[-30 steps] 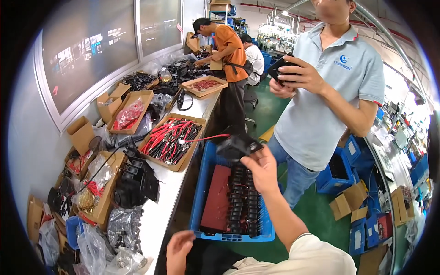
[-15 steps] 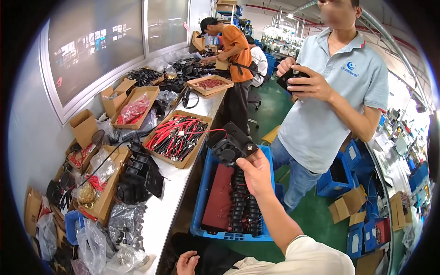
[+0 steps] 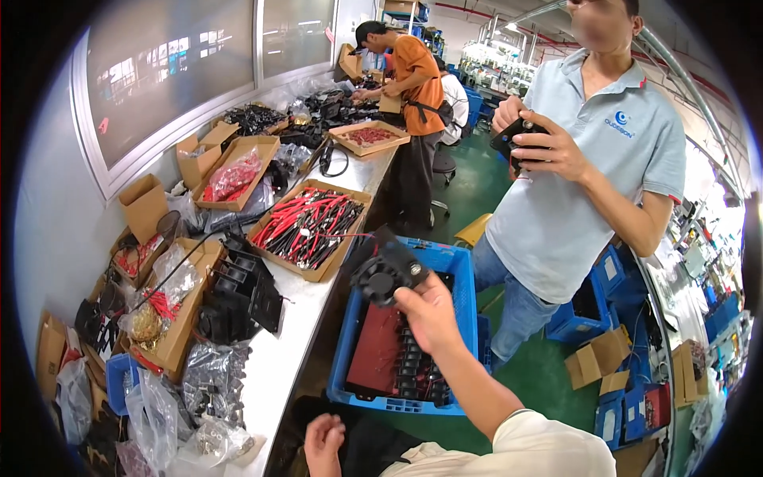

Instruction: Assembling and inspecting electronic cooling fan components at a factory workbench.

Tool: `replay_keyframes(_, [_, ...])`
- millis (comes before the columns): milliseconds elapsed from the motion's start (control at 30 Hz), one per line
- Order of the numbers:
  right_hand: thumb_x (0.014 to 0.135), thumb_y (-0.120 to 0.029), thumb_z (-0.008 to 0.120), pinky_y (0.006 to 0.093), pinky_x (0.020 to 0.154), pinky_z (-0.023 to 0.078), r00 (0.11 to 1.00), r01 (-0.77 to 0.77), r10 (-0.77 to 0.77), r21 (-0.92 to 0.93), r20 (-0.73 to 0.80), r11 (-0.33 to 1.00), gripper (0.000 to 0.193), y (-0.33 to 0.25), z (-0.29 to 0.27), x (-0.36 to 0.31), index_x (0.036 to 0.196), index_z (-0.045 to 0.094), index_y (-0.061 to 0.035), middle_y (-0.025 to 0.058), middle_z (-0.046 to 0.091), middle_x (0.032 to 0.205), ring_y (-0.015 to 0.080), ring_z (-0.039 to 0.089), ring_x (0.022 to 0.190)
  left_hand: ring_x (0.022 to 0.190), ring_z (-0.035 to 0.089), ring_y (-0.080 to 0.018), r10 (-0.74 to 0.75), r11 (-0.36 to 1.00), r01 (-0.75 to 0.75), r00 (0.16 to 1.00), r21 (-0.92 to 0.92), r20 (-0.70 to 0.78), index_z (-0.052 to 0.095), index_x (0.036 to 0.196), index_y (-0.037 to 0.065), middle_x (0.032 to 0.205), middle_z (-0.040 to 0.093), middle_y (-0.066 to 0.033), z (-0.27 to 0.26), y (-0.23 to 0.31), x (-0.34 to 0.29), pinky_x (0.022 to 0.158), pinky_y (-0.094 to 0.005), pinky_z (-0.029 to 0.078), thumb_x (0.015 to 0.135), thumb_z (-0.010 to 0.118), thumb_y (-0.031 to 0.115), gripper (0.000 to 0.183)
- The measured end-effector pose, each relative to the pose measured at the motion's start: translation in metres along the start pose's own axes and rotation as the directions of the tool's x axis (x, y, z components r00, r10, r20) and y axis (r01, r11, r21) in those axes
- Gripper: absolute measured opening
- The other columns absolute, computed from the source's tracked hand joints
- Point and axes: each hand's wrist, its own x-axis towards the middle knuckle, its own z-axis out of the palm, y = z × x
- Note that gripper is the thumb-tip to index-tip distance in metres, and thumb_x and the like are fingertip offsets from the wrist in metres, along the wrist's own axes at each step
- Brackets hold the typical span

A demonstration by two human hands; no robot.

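Note:
My right hand (image 3: pixel 429 314) holds a black panel with a small cooling fan (image 3: pixel 380 278) by its right edge, thumb on the near face. The fan hangs above a blue crate (image 3: pixel 350 385), and a thin red wire trails from its top. Inside the crate stand several similar black fan units (image 3: pixel 409 366) beside a reddish-brown sheet (image 3: pixel 375 346). Low in the view, my left hand (image 3: pixel 323 441) rests near my lap with loosely bent fingers and nothing visible in it.
On the left, a white worktable (image 3: pixel 298 314) carries a cardboard tray of red and black cables (image 3: pixel 310 226), black fan housings (image 3: pixel 242 290) and plastic bags (image 3: pixel 211 381). A person in a light-blue shirt (image 3: pixel 584 159) faces me, holding a black part (image 3: pixel 517 143). Another in orange (image 3: pixel 417 71) works farther along.
My right hand has moved slightly left and down with the fan panel, which has turned so the fan faces me more. The person opposite has shifted the black part a little.

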Motion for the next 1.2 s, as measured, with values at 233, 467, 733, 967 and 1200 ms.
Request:
replay_keyframes(233, [0.084,0.002,0.07,0.0303,0.095,0.047,0.862,-0.416,0.397,-0.005,0.315,0.909,0.042,0.044,0.047,-0.072,0.12,0.05,-0.0037,0.0039,0.061,0.114,0.0125,0.058,0.108,0.118,0.053,-0.0256,0.319,0.892,-0.277,0.946,-0.357,0.062,0.036,0.142,0.0,0.131,0.052,-0.0145,0.059,0.069,0.05,0.103,-0.0371,0.041,0.089,0.058,0.004,0.056])
replay_keyframes(467, [0.078,0.004,0.075,0.0357,0.092,0.052,0.811,-0.069,0.35,-0.518,0.468,0.853,0.053,0.006,0.01,-0.04,0.125,0.052,-0.0046,0.0103,0.061,0.12,0.0184,0.06,0.11,0.119,0.054,-0.0272,0.364,0.842,-0.294,0.928,-0.452,0.076,0.036,0.143,0.001,0.13,0.053,-0.013,0.055,0.081,0.047,0.101,-0.043,0.045,0.088,0.068,0.01,0.065])
replay_keyframes(733, [0.09,-0.018,0.069,0.0413,0.102,0.036,0.819,0.31,-0.352,-0.165,-0.454,0.936,0.067,-0.109,-0.128,0.058,0.144,0.031,-0.0114,0.0079,0.051,0.128,0.0217,0.048,0.123,0.108,0.06,-0.0226,0.344,0.805,-0.315,0.938,-0.502,-0.035,0.045,0.134,0.003,0.124,0.058,-0.0111,-0.014,0.074,0.045,0.09,-0.0381,0.051,0.096,0.059,0.019,0.044])
replay_keyframes(967, [0.09,-0.008,0.066,0.0433,0.104,0.038,0.836,0.512,-0.533,-0.161,-0.13,0.843,0.063,-0.154,-0.118,0.095,0.143,0.032,-0.0096,0.0097,0.048,0.135,0.024,0.049,0.124,0.106,0.061,-0.0239,0.316,0.773,-0.34,0.938,-0.535,-0.139,0.046,0.134,0.002,0.124,0.059,-0.0117,0.005,0.069,0.044,0.089,-0.0387,0.052,0.096,0.058,0.02,0.044])
replay_keyframes(1200, [0.089,-0.018,0.067,0.0447,0.107,0.04,0.916,0.365,-0.342,-0.082,0.21,0.928,0.052,-0.07,-0.093,0.08,0.136,0.048,-0.0042,0.0097,0.049,0.14,0.0248,0.05,0.126,0.096,0.064,-0.023,0.244,0.818,-0.359,0.924,-0.45,-0.294,0.051,0.128,0.003,0.114,0.061,-0.0109,-0.034,0.091,0.011,0.082,-0.0409,0.056,0.089,0.06,0.01,0.041])
